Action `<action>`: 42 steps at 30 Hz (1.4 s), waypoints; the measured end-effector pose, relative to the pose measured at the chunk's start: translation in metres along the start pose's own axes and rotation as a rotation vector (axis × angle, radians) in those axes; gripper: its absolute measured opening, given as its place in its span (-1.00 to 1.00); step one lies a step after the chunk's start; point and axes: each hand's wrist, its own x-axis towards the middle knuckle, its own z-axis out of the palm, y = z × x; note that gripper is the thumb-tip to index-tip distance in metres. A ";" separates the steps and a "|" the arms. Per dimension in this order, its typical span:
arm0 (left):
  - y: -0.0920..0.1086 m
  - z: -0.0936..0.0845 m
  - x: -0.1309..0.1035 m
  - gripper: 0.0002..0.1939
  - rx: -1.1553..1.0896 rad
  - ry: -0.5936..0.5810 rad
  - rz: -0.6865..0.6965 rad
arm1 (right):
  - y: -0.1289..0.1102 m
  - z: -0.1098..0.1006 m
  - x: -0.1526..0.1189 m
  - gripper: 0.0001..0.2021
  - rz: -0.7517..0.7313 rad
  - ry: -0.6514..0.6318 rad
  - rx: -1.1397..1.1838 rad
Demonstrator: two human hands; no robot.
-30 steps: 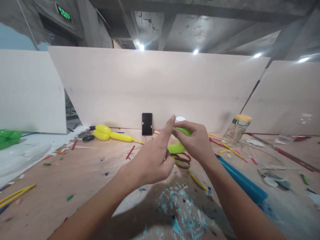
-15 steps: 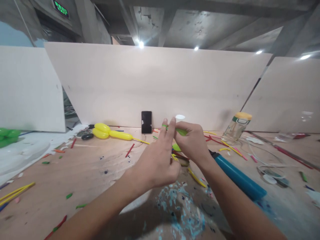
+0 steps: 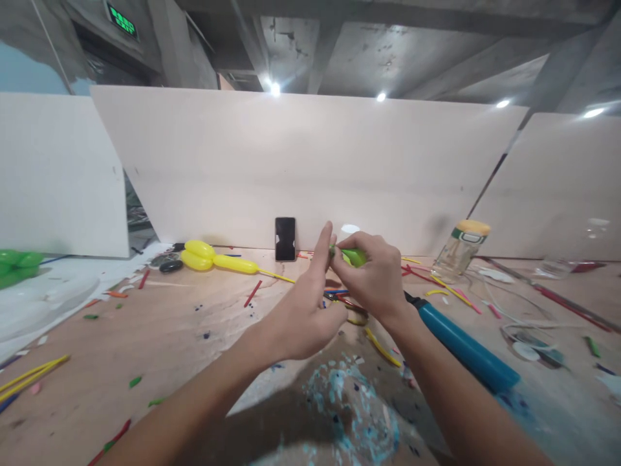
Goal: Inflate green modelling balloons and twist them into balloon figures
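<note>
My right hand is closed around a green balloon, pinching it between thumb and fingertips. The balloon's narrow end meets the fingers of my left hand. Its index finger points up, and the balloon end is caught against its fingers; the thumb is held apart. Much of the balloon is hidden by my right hand. Below the hands lie scissors, partly covered. Beside my right forearm is a blue balloon pump with a black nozzle.
A yellow twisted balloon lies at the back left. A phone leans on the white board. A yellow-lidded bottle stands at right. Balloon scraps, such as a yellow strip, litter the table. Green balloons sit far left.
The green strip looped around my left finger no longer shows there. The balloon end is now beside the left fingers, and my right hand has shifted slightly right.
</note>
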 end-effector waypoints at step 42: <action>-0.010 0.017 0.005 -0.15 0.311 0.291 0.062 | 0.000 0.000 -0.001 -0.85 0.045 -0.086 0.201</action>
